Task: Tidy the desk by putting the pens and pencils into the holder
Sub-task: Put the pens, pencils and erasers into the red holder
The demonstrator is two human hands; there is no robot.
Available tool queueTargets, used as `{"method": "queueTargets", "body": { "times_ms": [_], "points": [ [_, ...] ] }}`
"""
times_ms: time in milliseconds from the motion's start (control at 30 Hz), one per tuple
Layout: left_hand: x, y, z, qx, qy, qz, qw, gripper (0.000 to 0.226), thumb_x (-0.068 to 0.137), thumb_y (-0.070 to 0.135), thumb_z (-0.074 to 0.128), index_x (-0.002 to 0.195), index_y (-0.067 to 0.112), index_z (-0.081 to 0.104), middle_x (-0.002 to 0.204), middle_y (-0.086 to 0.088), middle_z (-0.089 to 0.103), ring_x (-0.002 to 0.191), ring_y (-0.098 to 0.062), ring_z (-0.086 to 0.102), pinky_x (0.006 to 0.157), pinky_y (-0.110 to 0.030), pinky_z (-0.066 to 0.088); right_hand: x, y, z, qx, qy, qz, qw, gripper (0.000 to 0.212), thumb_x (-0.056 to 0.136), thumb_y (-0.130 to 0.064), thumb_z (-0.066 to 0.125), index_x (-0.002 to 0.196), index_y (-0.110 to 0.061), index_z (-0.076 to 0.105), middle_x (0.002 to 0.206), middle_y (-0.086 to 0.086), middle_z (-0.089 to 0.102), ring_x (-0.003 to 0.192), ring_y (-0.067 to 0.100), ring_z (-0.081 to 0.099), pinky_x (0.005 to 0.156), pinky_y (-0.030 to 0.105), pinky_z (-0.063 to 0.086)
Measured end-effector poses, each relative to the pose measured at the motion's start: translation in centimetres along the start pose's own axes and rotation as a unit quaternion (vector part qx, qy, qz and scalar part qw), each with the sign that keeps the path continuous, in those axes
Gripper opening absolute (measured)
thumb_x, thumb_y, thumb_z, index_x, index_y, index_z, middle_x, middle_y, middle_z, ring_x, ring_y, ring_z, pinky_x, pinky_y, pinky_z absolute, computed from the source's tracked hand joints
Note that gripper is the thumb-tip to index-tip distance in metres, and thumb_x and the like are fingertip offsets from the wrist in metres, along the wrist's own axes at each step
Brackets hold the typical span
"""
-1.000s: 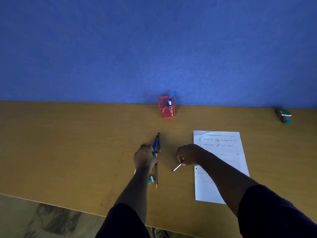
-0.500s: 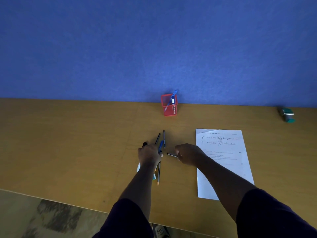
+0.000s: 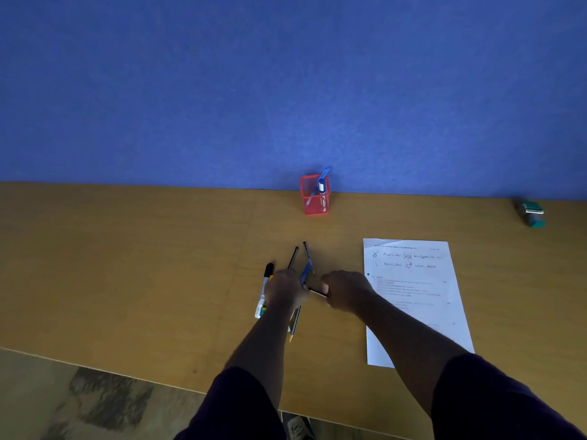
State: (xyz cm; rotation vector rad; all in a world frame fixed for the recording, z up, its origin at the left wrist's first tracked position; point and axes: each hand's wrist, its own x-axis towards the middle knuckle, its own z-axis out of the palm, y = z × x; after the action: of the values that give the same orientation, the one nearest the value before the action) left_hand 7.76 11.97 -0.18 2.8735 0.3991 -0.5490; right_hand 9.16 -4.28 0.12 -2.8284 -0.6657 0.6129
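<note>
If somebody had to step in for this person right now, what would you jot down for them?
Left hand: holds a bunch of pens and pencils, ends sticking out both sides.
Right hand: pinches one thin pen, tip pointing toward the left hand.
Red holder: stands at the back of the desk by the blue wall, with a blue pen already inside.
Done: loose pens gathered.
Left: add the right hand's pen to the bunch, carry everything to the holder and drop it in.

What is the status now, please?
Left hand holds a pen bunch. Right hand pinches one pen. Red holder unobstructed.
</note>
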Motion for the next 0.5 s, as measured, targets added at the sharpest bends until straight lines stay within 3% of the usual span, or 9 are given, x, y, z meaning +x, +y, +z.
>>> {"method": "queueTargets", "body": {
  "times_ms": [133, 267, 367, 500],
  "points": [
    [-0.4, -0.8, -0.7, -0.075, 0.048, 0.000, 0.996, 0.025, 0.093, 0.027, 0.046, 0.107, 0.011, 0.059, 0.106, -0.009, 0.066, 0.092, -0.032, 0.065, 0.078, -0.038, 0.049, 0.1, -0.4, -0.1, -0.017, 0.004, -0.002, 1.000, 0.023, 0.083, -0.030, 0.070, 0.105, -0.026, 0.064, 0.107, -0.002, 0.067, 0.101, 0.021, 0.065, 0.084, 0.036, 0.053],
    [-0.1, -2.6, -1.1, -0.102, 0.098, -0.052, 0.989, 0.035, 0.099, 0.029, 0.039, 0.120, 0.008, 0.057, 0.118, -0.016, 0.062, 0.107, -0.038, 0.061, 0.089, -0.043, 0.045, 0.2, -0.7, 0.0, -0.024, 0.004, -0.001, 1.000, 0.026, 0.085, -0.029, 0.067, 0.110, -0.025, 0.062, 0.110, -0.001, 0.066, 0.104, 0.022, 0.064, 0.086, 0.036, 0.053],
    [-0.1, -4.5, -1.0, -0.088, 0.098, -0.099, 0.986, 0.043, 0.101, 0.043, 0.043, 0.122, 0.009, 0.059, 0.118, -0.014, 0.062, 0.107, -0.034, 0.061, 0.089, -0.043, 0.046, 0.3, -0.9, 0.2, -0.008, 0.016, -0.001, 1.000, 0.026, 0.088, -0.035, 0.063, 0.113, -0.027, 0.060, 0.113, -0.002, 0.066, 0.105, 0.022, 0.064, 0.085, 0.036, 0.052],
    [-0.2, -5.4, -0.9, -0.130, 0.087, -0.118, 0.981, 0.038, 0.098, 0.040, 0.058, 0.122, 0.012, 0.060, 0.116, -0.009, 0.066, 0.105, -0.028, 0.063, 0.088, -0.044, 0.053, 0.4, -1.0, 0.7, -0.001, 0.033, -0.008, 0.999, 0.028, 0.092, -0.043, 0.057, 0.115, -0.027, 0.060, 0.113, -0.003, 0.066, 0.104, 0.021, 0.064, 0.084, 0.036, 0.053]
  ]
}}
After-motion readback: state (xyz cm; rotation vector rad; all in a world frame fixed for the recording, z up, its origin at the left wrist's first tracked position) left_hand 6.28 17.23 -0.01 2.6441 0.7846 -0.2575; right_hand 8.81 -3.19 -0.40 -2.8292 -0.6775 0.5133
